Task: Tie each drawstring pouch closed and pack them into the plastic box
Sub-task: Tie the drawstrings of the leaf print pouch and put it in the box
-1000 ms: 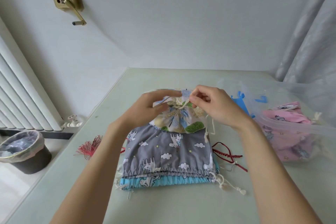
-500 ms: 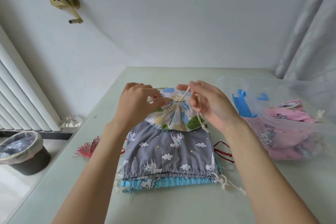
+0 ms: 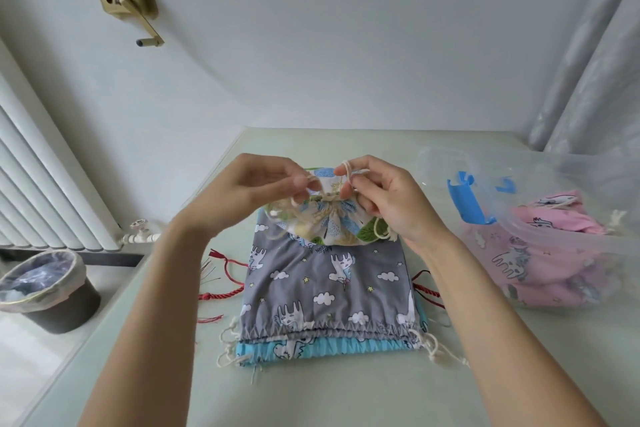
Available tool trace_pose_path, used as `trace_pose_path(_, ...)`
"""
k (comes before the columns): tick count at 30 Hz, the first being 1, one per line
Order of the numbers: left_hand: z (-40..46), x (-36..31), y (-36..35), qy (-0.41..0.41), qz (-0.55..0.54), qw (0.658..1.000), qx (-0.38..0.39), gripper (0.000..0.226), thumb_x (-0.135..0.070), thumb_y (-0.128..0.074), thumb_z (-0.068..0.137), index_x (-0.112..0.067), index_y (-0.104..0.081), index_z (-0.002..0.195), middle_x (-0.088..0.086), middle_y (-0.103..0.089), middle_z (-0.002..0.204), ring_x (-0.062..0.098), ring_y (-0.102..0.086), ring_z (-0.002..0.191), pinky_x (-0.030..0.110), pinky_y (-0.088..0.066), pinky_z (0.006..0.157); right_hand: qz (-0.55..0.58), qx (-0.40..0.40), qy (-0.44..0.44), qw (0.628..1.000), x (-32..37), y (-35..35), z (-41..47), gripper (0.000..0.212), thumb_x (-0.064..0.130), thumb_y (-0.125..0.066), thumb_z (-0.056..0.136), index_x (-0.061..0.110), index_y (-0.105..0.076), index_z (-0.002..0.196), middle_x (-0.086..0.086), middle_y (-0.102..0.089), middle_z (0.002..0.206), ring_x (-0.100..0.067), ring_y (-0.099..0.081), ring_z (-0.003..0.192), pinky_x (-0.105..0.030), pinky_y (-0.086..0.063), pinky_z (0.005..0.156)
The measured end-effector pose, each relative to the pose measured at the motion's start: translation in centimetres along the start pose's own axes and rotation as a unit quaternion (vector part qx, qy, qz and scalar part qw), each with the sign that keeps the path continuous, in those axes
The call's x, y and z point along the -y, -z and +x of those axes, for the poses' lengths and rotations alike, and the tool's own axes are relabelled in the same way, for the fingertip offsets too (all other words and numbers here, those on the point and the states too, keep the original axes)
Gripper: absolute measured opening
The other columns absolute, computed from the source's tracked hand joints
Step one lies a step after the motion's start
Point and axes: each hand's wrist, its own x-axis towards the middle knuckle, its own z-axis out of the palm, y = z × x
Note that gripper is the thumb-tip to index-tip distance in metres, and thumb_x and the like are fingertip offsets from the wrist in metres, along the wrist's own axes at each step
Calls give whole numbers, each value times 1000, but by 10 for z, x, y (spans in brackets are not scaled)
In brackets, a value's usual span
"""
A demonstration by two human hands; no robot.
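A small white pouch with blue and green leaf print [image 3: 332, 225] lies cinched at its neck on top of a flat grey unicorn pouch [image 3: 329, 291]. A light blue pouch [image 3: 311, 350] shows beneath the grey one. My left hand [image 3: 256, 191] pinches one cream drawstring end at the pouch's neck. My right hand [image 3: 381, 194] pinches the other cord, which loops over its fingers. At the right stands the clear plastic box [image 3: 561, 246] with blue clips, holding pink pouches [image 3: 540, 253].
Red cords with tassels [image 3: 221, 291] stick out from under the stacked pouches on both sides. The pale green table [image 3: 311, 392] ends at the left, where a lined grey bin [image 3: 45, 288] and a radiator [image 3: 41, 184] stand on the floor. A curtain hangs at the right.
Both hands have kept working the cream cords at the leaf pouch's neck. The cord now loops over my right fingers, and the view has shifted slightly.
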Motion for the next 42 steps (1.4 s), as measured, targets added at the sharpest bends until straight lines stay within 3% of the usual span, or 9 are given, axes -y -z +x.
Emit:
trace_pose_path(7, 6, 7, -7, 1, 16, 1000, 13, 30, -15, -66, 77, -17, -66, 107, 2, -74, 89, 17, -70, 86, 21, -51, 83, -103, -21, 4, 994, -8, 3, 3, 4, 9, -51, 94, 12, -48, 93, 7, -63, 62, -10, -43, 49, -20, -38, 55)
trace_pose_path(10, 10, 10, -11, 5, 37, 999, -4, 32, -20, -70, 71, -25, -67, 103, -5, -72, 92, 9, -69, 83, 19, -51, 80, -121, -17, -10, 992, -8, 0, 3, 18, 13, -54, 93, 9, -38, 97, 8, -63, 55, -8, -48, 49, -12, -36, 54)
trace_pose_path(14, 15, 9, -23, -15, 45, 998, -47, 32, -22, -74, 69, -29, -67, 100, 4, -68, 104, 20, -70, 81, 24, -55, 78, -86, -47, 0, 995, -4, -6, 3, 2, 13, -55, 93, 13, -54, 95, 6, -64, 63, -3, -50, 50, -11, -37, 54)
trace_pose_path(18, 20, 11, -28, -49, 156, 984, -72, 36, -19, -75, 74, -44, -67, 99, -7, -52, 105, 9, -66, 69, 17, -51, 74, -7, -48, -27, 998, 1, -14, 0, 14, 3, -49, 94, 5, -62, 89, 0, -57, 63, 0, -44, 46, -11, -36, 47)
trace_pose_path(23, 21, 14, -27, -60, 191, 976, -89, 37, -28, -76, 72, -43, -63, 103, -14, -49, 110, 10, -65, 70, 34, -55, 79, 113, 61, -56, 990, 2, -10, -3, 20, 0, -47, 94, 12, -60, 85, 2, -57, 69, -3, -43, 56, -15, -33, 51)
trace_pose_path(27, 22, 14, -31, -77, 199, 972, -93, 32, -25, -77, 73, -32, -68, 102, -4, -59, 104, 10, -66, 71, 32, -55, 75, 101, 34, -46, 993, 6, -11, -5, 11, 3, -58, 88, 10, -59, 79, 3, -61, 67, 2, -53, 51, -9, -38, 50)
trace_pose_path(33, 22, 11, -35, -32, 127, 967, -216, 31, -38, -81, 63, -16, -67, 80, -4, -69, 75, 3, -68, 71, 24, -57, 68, 130, -49, -92, 986, -2, -7, 1, 16, 8, -60, 88, 8, -57, 72, 4, -59, 57, -1, -45, 45, -11, -34, 43)
trace_pose_path(38, 26, 15, -41, -33, 150, 973, -171, 19, -28, -81, 69, -27, -69, 83, -11, -69, 78, 1, -67, 75, 27, -56, 71, 168, -28, -111, 979, 0, -7, 1, 11, 8, -56, 91, -2, -58, 90, -1, -59, 63, -4, -43, 49, -12, -32, 42)
trace_pose_path(42, 26, 20, -37, -66, 210, 959, -179, 7, -17, -73, 79, -23, -70, 82, -12, -67, 75, 2, -64, 71, 23, -52, 65, 85, -35, -98, 991, -3, -9, 1, 15, 11, -57, 90, 1, -60, 79, 2, -61, 62, -4, -44, 49, -13, -33, 44)
